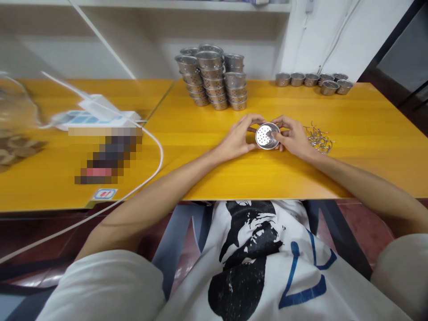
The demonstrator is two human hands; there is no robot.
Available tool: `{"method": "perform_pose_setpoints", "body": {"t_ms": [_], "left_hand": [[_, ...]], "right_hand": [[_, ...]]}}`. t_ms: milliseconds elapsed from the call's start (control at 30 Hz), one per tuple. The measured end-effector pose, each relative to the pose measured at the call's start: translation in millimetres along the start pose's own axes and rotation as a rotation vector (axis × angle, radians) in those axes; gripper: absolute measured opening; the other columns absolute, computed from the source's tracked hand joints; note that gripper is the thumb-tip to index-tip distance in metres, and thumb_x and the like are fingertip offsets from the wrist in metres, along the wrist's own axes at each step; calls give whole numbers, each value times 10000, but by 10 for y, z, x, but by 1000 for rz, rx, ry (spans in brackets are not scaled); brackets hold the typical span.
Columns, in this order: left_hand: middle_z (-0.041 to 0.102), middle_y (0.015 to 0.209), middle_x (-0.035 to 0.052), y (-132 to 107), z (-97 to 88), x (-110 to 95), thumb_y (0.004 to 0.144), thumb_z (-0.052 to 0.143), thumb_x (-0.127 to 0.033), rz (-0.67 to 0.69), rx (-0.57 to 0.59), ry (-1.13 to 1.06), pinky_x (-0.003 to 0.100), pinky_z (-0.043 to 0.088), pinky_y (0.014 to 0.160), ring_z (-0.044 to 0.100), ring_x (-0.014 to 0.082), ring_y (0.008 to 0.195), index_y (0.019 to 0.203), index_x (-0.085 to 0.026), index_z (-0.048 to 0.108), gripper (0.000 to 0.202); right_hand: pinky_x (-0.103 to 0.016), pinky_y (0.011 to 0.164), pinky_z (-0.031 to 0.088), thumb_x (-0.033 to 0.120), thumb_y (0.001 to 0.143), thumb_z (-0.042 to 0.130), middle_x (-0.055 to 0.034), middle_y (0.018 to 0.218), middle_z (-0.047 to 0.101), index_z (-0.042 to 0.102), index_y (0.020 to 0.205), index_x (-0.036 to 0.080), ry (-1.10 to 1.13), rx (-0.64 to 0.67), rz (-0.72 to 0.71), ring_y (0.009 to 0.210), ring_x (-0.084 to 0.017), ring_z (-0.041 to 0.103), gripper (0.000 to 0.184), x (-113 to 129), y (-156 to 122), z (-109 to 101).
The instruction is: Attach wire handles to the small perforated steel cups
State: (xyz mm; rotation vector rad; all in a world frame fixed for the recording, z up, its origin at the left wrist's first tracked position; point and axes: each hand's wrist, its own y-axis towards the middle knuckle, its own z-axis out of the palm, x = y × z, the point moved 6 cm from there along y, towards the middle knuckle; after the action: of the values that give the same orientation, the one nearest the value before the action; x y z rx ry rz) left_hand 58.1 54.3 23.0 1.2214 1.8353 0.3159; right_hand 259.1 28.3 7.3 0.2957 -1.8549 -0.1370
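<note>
Between my two hands a small perforated metal strainer cup (264, 135) is held just above the table, its open mouth tilted up toward me. My left hand (241, 137) grips its left side, thumb low and fingers at the far rim. On the right, my right hand (291, 135) is closed on the cup's rim, with the thumb reaching inside; whether it also pinches a small part there is hidden. A loose heap of bent metal wire pieces (321, 140) lies just beyond my right wrist.
Stacks of perforated metal cups (214, 78) stand at the back middle. Several single cups (311, 80) sit along the back right. To the left lie a white power strip (96, 119), a blurred-out dark object (110, 156) and a white cable (162, 154) crossing the yellow table (374, 133).
</note>
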Motion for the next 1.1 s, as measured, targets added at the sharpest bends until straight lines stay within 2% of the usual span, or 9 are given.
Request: {"method": "perform_pose_setpoints", "body": {"t_ms": [133, 233, 333, 533, 833, 967, 1100], "left_hand": [[700, 1444, 167, -13, 27, -97, 998, 835, -496, 61, 9, 31, 535, 670, 1115, 731, 331, 1336, 1482, -220, 588, 610], [702, 1432, 165, -19, 60, -158, 1029, 794, -431, 90, 34, 39, 536, 664, 1130, 745, 324, 1317, 1489, -215, 597, 545], [707, 1442, 165, -19, 91, -175, 1038, 784, -427, 100, 58, 27, 538, 650, 1157, 758, 325, 1321, 1512, -215, 578, 559], [685, 1522, 188, -28, 117, -138, 1026, 806, -511, 83, 89, -8, 532, 630, 1184, 769, 337, 1343, 1568, -216, 529, 677], [701, 1525, 191, -1, 68, -86, 968, 857, -603, 30, 96, -2, 543, 588, 1235, 714, 353, 1431, 1530, -203, 577, 744], [710, 1519, 194, 5, 43, -54, 927, 894, -612, -18, 86, 7, 537, 595, 1217, 729, 353, 1407, 1506, -203, 590, 771], [729, 1503, 179, 18, 25, -65, 884, 928, -622, -58, 86, -15, 535, 597, 1202, 744, 360, 1387, 1492, -218, 584, 807]], "right_hand": [[-317, 495, 588, 455, 865, 890, -55, 1152, 762, 668, 1255, 272, -67, -6, 2, 635, -167, 705, 485, -2, -1, -11], [-390, 676, 656, 506, 814, 930, -42, 1060, 756, 673, 1167, 259, -166, -31, -50, 792, -227, 742, 502, 58, 3, -32], [-467, 816, 655, 556, 777, 961, -44, 972, 755, 664, 1070, 261, -290, -54, -111, 888, -280, 739, 511, 126, 4, -48], [-488, 834, 619, 505, 793, 944, -50, 966, 778, 652, 1056, 265, -460, -77, -102, 881, -303, 732, 460, 157, -11, -45], [-442, 949, 627, 255, 831, 735, -74, 1071, 866, 761, 1096, 231, -552, -73, -139, 993, -305, 801, 268, 280, -59, -41], [-477, 962, 648, 240, 834, 720, -70, 1043, 880, 816, 1083, 242, -577, -72, -156, 917, -315, 811, 267, 334, -66, -57], [-531, 1004, 647, 245, 840, 725, -80, 1090, 880, 831, 1075, 254, -667, -86, -218, 989, -360, 811, 258, 347, -65, -51]]}}
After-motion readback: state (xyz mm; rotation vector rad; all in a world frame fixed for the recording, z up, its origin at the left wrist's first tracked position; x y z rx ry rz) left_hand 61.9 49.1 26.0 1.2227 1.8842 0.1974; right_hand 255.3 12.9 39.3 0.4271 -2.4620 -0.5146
